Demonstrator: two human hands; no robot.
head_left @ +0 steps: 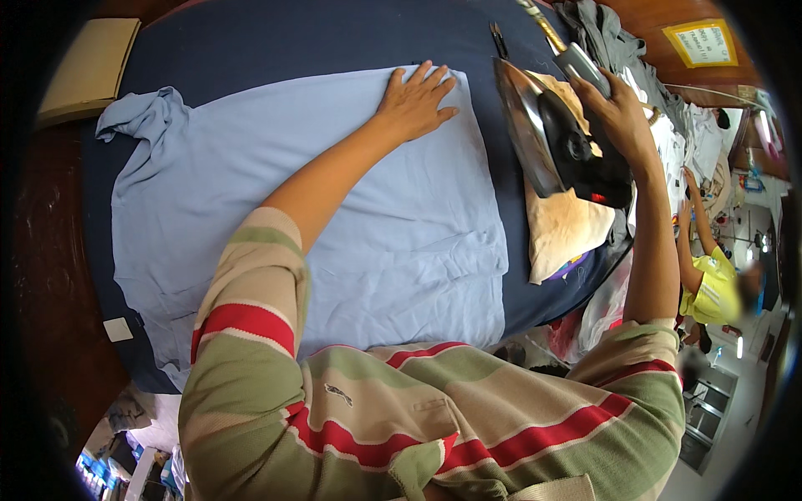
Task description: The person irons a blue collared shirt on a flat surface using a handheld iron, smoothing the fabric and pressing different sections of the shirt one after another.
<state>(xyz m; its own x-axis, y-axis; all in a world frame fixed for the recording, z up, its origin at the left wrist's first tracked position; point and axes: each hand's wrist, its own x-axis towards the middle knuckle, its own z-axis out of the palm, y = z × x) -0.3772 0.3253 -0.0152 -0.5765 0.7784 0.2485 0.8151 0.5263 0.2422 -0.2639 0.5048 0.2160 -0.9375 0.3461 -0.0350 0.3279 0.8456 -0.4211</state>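
A light blue garment [334, 217] lies spread over a dark blue padded table [276, 37], its left end bunched and its lower part creased. My left hand [418, 102] rests flat near its far right corner, fingers spread. To the right, my right hand [614, 113] is wrapped round the handle of a black and silver iron [555, 142]. The iron is tipped, its metal soleplate facing left, over a cream cloth pad [564, 230]. A hose or cord [543, 25] runs from the handle toward the far edge.
Small dark snips [499, 40] lie beyond the iron. Grey and white clothes [610, 42] are heaped at the far right. A cardboard piece [88, 67] is at the far left, a white paper square [118, 329] at the near left. Another person in yellow [714, 288] works at right.
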